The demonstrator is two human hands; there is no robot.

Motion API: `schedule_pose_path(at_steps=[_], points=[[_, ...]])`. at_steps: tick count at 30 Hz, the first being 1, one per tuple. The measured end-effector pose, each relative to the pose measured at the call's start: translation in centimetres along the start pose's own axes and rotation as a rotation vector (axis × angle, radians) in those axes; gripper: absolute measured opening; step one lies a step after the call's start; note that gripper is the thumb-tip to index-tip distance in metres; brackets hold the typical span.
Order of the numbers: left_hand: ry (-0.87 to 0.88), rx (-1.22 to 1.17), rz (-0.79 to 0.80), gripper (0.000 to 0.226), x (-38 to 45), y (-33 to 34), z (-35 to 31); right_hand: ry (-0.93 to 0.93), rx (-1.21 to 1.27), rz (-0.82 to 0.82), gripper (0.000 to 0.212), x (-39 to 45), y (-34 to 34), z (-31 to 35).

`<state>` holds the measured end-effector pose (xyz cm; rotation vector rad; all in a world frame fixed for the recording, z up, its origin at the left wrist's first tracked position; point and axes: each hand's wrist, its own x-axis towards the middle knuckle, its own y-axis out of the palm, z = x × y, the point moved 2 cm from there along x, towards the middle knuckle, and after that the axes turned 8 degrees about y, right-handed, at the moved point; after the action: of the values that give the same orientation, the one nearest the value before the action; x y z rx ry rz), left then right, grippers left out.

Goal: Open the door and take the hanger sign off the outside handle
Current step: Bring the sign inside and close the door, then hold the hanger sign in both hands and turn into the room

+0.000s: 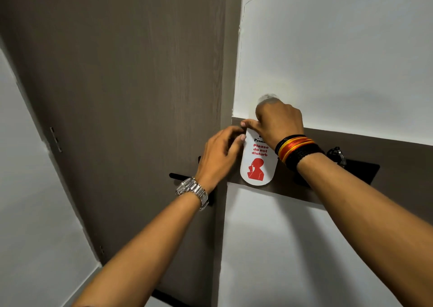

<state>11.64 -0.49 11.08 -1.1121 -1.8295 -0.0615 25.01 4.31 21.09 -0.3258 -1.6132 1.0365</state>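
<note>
A white hanger sign (257, 166) with red "Please do not disturb" lettering and a red figure hangs in front of the wall, just right of the brown door (117, 84). My right hand (278, 121) grips its top, covering the hook part. My left hand (220, 154), wearing a metal watch, touches the sign's upper left edge with fingertips. The door's black lever handle (180, 176) shows behind my left wrist, partly hidden. The door appears shut in its frame.
A brown band (339, 142) runs across the white wall on the right, with a black plate (360, 168) and a key ring on it. Door hinges (55, 140) show at the left. White wall flanks both sides.
</note>
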Motion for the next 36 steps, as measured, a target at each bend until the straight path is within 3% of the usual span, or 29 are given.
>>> schedule_pose_path(at_steps=[3, 6, 9, 11, 13, 18, 25, 36], points=[[-0.101, -0.220, 0.009, 0.021, 0.2, -0.1, -0.4, -0.014, 0.012, -0.010, 0.055, -0.6, -1.1, 0.1], [-0.090, -0.264, 0.019, 0.020, -0.2, 0.0, -0.6, 0.047, 0.149, -0.011, 0.051, -1.6, -2.2, -0.2], [-0.024, -0.256, -0.004, 0.020, -0.5, 0.2, -1.4, 0.155, 0.600, -0.015, 0.039, -4.2, -3.7, -1.9], [-0.005, -0.281, -0.048, 0.020, -0.6, 0.3, -1.9, 0.268, 0.903, -0.135, 0.023, -6.9, -4.9, -3.9], [-0.004, -0.328, -0.055, 0.020, -0.6, 0.9, -2.5, 0.384, 1.019, -0.181, 0.017, -9.5, -5.2, -6.5], [-0.005, -0.411, -0.036, 0.017, -1.6, 4.9, -5.7, 0.598, 1.108, 0.043, 0.015, -14.0, -3.1, -12.2], [-0.078, -0.564, 0.125, 0.016, -5.4, 14.4, -12.4, 0.714, 1.115, 0.007, 0.008, -20.3, -5.4, -21.7], [-0.148, -0.596, 0.302, 0.014, -13.4, 34.9, -28.9, 0.944, 0.987, -0.016, 0.015, -34.6, -10.4, -44.4]])
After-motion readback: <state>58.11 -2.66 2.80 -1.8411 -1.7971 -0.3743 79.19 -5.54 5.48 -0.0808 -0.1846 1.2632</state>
